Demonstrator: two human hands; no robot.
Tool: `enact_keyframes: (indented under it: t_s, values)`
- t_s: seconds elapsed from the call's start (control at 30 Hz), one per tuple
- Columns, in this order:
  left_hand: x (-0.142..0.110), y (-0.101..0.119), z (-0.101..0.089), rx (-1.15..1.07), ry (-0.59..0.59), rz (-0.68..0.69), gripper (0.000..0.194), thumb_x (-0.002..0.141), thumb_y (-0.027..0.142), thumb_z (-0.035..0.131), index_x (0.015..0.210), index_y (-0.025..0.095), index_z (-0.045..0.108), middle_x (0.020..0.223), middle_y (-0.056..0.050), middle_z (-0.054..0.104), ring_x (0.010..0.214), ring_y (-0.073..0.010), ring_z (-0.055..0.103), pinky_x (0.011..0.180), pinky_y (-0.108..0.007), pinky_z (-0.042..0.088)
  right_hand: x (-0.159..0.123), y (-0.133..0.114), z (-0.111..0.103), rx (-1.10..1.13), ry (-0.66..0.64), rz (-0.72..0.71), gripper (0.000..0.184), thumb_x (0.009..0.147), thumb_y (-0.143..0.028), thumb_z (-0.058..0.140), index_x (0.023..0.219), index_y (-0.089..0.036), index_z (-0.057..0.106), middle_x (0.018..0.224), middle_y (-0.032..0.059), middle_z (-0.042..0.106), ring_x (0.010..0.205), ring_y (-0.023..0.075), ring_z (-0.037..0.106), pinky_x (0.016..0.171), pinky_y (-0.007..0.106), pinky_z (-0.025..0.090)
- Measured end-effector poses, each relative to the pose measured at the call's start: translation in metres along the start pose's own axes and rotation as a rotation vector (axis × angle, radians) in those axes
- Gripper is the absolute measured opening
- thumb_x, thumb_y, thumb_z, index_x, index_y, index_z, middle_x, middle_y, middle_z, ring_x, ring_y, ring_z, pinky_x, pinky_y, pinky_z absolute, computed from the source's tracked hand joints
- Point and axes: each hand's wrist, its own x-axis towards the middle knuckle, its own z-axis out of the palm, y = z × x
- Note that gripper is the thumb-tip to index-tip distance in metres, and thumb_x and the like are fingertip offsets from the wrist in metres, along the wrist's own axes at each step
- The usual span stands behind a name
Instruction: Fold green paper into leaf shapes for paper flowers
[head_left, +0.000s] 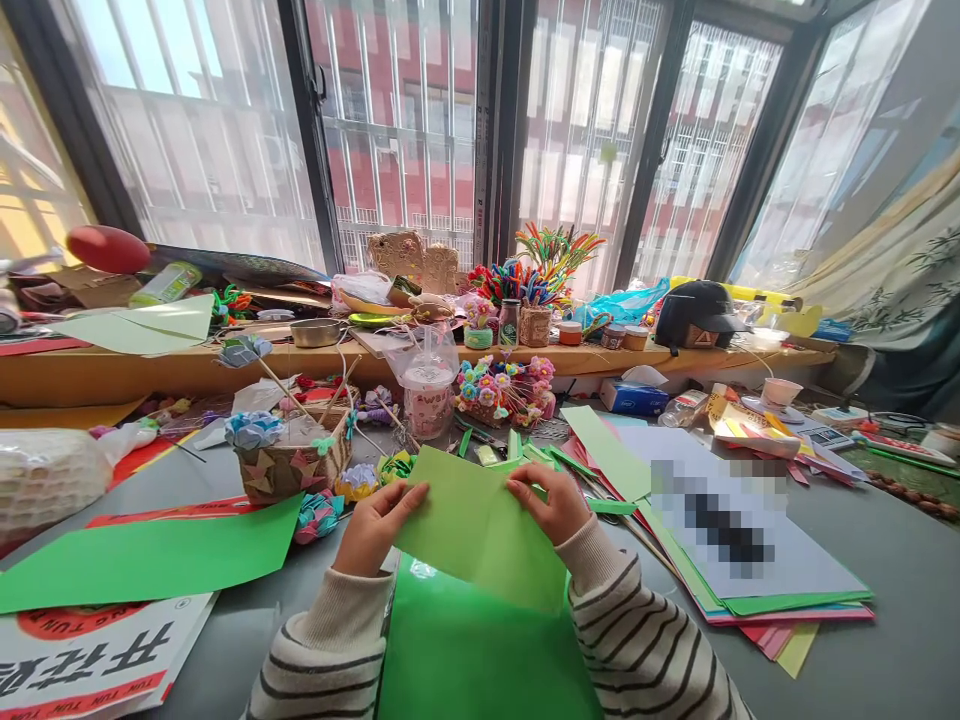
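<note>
Between my two hands is a light green sheet of paper [480,530], tilted, with a faint crease down its middle. My left hand [382,520] pinches its upper left edge, thumb on top. At the upper right edge my right hand [551,500] grips it between thumb and bent fingers. Under the sheet lies a glossy bright green surface [480,650], partly covered by the paper. Several cut green paper strips [611,507] lie just beyond my right hand. Left of my left hand are folded paper flowers [319,515].
At left stand a burlap-covered basket [277,470] with paper flowers and a flat green sheet [150,555]. A stack of coloured paper [795,540] lies at right. Beyond are a lidded plastic cup [429,400], small flowers [506,388], a tissue box [634,396] and a crowded windowsill [187,375].
</note>
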Motion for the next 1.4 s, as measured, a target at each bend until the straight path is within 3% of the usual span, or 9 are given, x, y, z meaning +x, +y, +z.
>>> enact_keyframes:
  t_s: [0.07, 0.17, 0.23, 0.3, 0.43, 0.57, 0.7, 1.4]
  values:
    - [0.004, -0.007, 0.000, 0.179, 0.094, 0.127, 0.037, 0.057, 0.043, 0.054, 0.080, 0.014, 0.056, 0.075, -0.005, 0.062, 0.071, -0.0193, 0.057, 0.063, -0.029, 0.045, 0.000, 0.002, 0.003, 0.003, -0.039, 0.021, 0.019, 0.074, -0.027, 0.042, 0.069, -0.015, 0.056, 0.065, 0.0036, 0.059, 0.062, 0.0140, 0.053, 0.061, 0.026, 0.041]
    - [0.003, -0.010, 0.006, 0.608, 0.312, 0.488, 0.047, 0.061, 0.037, 0.053, 0.102, 0.015, 0.047, 0.101, -0.011, 0.054, 0.093, -0.0252, 0.048, 0.080, -0.041, 0.036, -0.002, 0.004, 0.009, -0.015, -0.089, 0.043, 0.018, 0.073, -0.026, 0.044, 0.067, -0.015, 0.057, 0.064, 0.0029, 0.059, 0.060, 0.0133, 0.053, 0.057, 0.023, 0.040]
    - [-0.002, -0.006, 0.015, 0.795, 0.188, 0.737, 0.041, 0.068, 0.032, 0.048, 0.106, 0.018, 0.044, 0.106, -0.009, 0.052, 0.100, -0.0230, 0.044, 0.089, -0.043, 0.025, -0.004, 0.002, 0.013, -0.021, -0.121, 0.041, 0.017, 0.072, -0.025, 0.044, 0.066, -0.015, 0.057, 0.064, 0.0023, 0.060, 0.059, 0.0127, 0.053, 0.056, 0.023, 0.040]
    - [-0.008, 0.000, 0.023, 0.903, 0.018, 0.852, 0.038, 0.071, 0.030, 0.045, 0.108, 0.022, 0.042, 0.105, -0.005, 0.054, 0.103, -0.0214, 0.041, 0.093, -0.047, 0.011, -0.005, 0.000, 0.016, -0.013, -0.155, 0.020, 0.018, 0.073, -0.023, 0.043, 0.066, -0.015, 0.058, 0.063, 0.0018, 0.060, 0.059, 0.0121, 0.053, 0.056, 0.022, 0.040]
    - [-0.014, 0.003, 0.033, 0.914, -0.193, 0.748, 0.025, 0.073, 0.033, 0.040, 0.093, 0.025, 0.052, 0.086, -0.003, 0.061, 0.087, -0.0189, 0.051, 0.091, -0.052, 0.006, -0.008, -0.001, 0.017, 0.007, -0.198, -0.008, 0.017, 0.072, -0.022, 0.043, 0.069, -0.016, 0.058, 0.065, 0.0015, 0.060, 0.061, 0.0125, 0.053, 0.058, 0.022, 0.040]
    - [-0.013, -0.001, 0.033, 0.835, -0.265, 0.611, 0.018, 0.072, 0.034, 0.040, 0.075, 0.023, 0.055, 0.075, 0.001, 0.062, 0.075, -0.0161, 0.054, 0.090, -0.053, 0.008, -0.010, 0.002, 0.019, 0.016, -0.233, 0.011, 0.015, 0.071, -0.022, 0.044, 0.071, -0.017, 0.058, 0.067, 0.0012, 0.061, 0.064, 0.0133, 0.054, 0.060, 0.023, 0.040]
    - [-0.012, -0.001, 0.033, 0.786, -0.316, 0.540, 0.017, 0.072, 0.032, 0.041, 0.072, 0.021, 0.054, 0.076, 0.001, 0.062, 0.074, -0.0158, 0.054, 0.089, -0.052, 0.009, -0.011, 0.004, 0.021, 0.010, -0.245, 0.024, 0.016, 0.071, -0.022, 0.044, 0.071, -0.016, 0.059, 0.067, 0.0017, 0.061, 0.064, 0.0132, 0.054, 0.060, 0.023, 0.040]
    - [-0.014, -0.001, 0.036, 0.786, -0.259, 0.554, 0.016, 0.072, 0.031, 0.041, 0.071, 0.022, 0.053, 0.073, 0.003, 0.062, 0.071, -0.0148, 0.054, 0.090, -0.050, 0.009, -0.011, 0.005, 0.028, 0.041, -0.228, 0.041, 0.019, 0.073, -0.024, 0.042, 0.069, -0.016, 0.059, 0.064, 0.0001, 0.059, 0.062, 0.0117, 0.053, 0.059, 0.021, 0.040]
